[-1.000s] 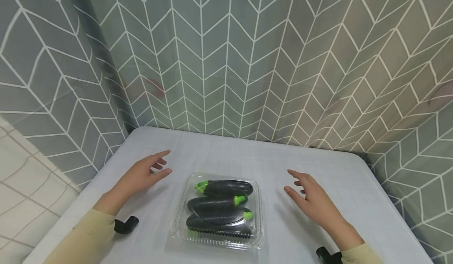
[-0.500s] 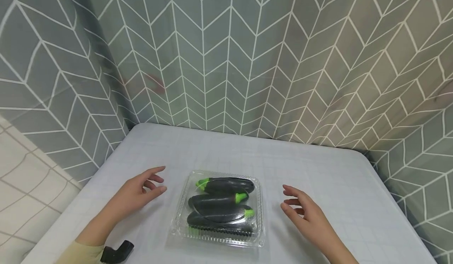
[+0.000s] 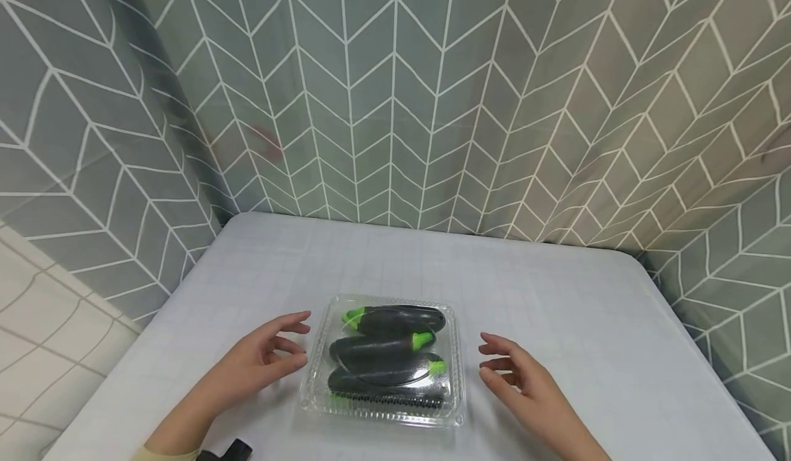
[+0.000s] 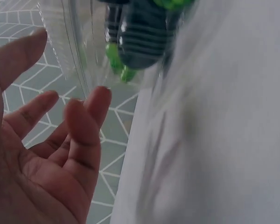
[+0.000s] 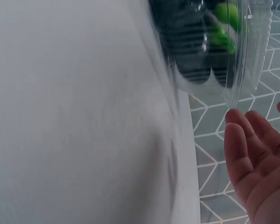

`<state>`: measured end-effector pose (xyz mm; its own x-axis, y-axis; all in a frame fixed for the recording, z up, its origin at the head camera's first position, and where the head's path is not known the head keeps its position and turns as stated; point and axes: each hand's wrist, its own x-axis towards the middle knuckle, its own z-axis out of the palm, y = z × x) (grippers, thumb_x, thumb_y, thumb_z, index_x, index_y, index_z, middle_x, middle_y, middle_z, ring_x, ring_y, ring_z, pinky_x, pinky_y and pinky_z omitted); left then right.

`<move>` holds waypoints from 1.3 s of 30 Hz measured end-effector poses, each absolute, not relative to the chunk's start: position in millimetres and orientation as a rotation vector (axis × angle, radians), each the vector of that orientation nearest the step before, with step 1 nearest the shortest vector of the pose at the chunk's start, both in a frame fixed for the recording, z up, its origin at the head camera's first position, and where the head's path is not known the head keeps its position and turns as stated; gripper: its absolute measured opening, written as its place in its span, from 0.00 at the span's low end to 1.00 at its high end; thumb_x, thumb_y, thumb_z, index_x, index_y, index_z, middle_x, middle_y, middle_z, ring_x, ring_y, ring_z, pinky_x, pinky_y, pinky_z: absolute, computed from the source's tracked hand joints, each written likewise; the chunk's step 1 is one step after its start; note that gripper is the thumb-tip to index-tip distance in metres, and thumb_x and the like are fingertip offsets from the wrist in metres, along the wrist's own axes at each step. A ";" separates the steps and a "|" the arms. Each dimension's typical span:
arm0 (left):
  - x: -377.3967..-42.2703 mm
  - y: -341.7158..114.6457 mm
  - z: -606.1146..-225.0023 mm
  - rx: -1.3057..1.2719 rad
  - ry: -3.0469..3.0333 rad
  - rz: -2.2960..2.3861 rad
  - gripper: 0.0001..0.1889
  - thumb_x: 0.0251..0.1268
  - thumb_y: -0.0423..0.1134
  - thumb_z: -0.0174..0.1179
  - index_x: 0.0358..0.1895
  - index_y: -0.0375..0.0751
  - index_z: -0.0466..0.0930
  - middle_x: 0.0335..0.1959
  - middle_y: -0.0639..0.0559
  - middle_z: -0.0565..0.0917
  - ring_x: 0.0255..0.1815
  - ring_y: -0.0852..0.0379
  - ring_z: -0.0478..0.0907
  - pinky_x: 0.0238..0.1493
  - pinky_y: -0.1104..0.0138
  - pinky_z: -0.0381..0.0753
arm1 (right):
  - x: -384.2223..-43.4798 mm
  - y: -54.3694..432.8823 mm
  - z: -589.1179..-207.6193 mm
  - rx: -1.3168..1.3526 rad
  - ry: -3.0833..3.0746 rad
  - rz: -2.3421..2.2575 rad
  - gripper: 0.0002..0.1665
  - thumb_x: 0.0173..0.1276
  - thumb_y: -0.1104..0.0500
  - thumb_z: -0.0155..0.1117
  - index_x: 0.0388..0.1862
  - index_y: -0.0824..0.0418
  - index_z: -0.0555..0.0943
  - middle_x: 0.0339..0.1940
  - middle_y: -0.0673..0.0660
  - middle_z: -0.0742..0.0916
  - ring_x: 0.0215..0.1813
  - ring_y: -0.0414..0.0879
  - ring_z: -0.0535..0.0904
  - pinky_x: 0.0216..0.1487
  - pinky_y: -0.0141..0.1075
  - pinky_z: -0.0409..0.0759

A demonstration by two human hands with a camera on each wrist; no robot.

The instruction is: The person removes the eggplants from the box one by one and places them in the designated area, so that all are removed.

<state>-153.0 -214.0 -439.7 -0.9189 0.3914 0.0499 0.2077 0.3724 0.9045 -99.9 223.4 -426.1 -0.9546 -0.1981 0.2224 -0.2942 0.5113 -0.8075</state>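
A: what's the room like in there?
B: grey-green curtain with white chevron lines along the back and both sides, browner toward the right. Pale square tiles low at the left edge.
A: and the surface?
B: white-covered table with rounded far corners, faint grid lines across it. Clear ribbed plastic box sits flat on the near half, three glossy dark eggplants with bright green ends inside.
A: hands on it?
B: they're apart, holding nothing, fingers loosely bent. Left hand is just beside the box, can't tell if a fingertip touches. Right hand is off the other side, small gap showing.
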 end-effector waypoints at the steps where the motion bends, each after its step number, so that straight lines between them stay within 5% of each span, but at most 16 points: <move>1: -151.6 -212.8 -441.4 0.566 2.430 1.600 0.33 0.65 0.43 0.67 0.72 0.45 0.66 0.62 0.39 0.74 0.49 0.57 0.81 0.36 0.63 0.83 | -98.3 222.5 -425.9 0.463 -2.636 1.449 0.25 0.71 0.58 0.65 0.66 0.50 0.74 0.57 0.53 0.82 0.51 0.44 0.82 0.47 0.35 0.81; 10: -145.4 -209.3 -448.3 0.629 2.331 1.680 0.29 0.66 0.40 0.66 0.70 0.47 0.69 0.63 0.42 0.73 0.50 0.54 0.81 0.42 0.62 0.82 | -86.1 217.6 -430.0 0.470 -2.720 1.564 0.26 0.68 0.57 0.68 0.64 0.53 0.75 0.59 0.54 0.81 0.50 0.46 0.83 0.47 0.37 0.81; 16: -143.9 -214.2 -448.9 0.671 2.208 1.697 0.29 0.62 0.34 0.69 0.66 0.44 0.70 0.58 0.37 0.75 0.46 0.51 0.82 0.36 0.60 0.83 | -85.1 217.4 -438.1 0.692 -2.629 1.518 0.22 0.64 0.58 0.73 0.56 0.51 0.79 0.58 0.52 0.81 0.51 0.45 0.81 0.44 0.38 0.82; 25: -148.4 -224.3 -456.4 0.974 2.262 1.594 0.39 0.44 0.32 0.79 0.64 0.48 0.72 0.76 0.44 0.58 0.56 0.55 0.77 0.35 0.63 0.82 | -85.6 214.7 -445.7 0.798 -2.636 1.306 0.26 0.54 0.50 0.80 0.53 0.42 0.81 0.63 0.48 0.78 0.51 0.41 0.79 0.42 0.35 0.81; 33: -145.4 -225.9 -448.2 1.033 2.522 1.322 0.40 0.42 0.49 0.80 0.65 0.55 0.75 0.76 0.50 0.61 0.33 0.60 0.78 0.36 0.67 0.79 | -85.0 215.8 -443.1 0.792 -2.659 0.989 0.32 0.48 0.40 0.81 0.54 0.37 0.82 0.67 0.44 0.76 0.61 0.42 0.77 0.48 0.35 0.79; 39: -142.9 -227.5 -447.8 1.230 2.681 1.239 0.34 0.44 0.54 0.78 0.60 0.56 0.80 0.72 0.48 0.68 0.56 0.57 0.76 0.40 0.68 0.78 | -86.8 217.0 -442.7 0.901 -2.577 0.920 0.29 0.52 0.42 0.79 0.54 0.45 0.83 0.67 0.48 0.77 0.67 0.44 0.71 0.62 0.23 0.64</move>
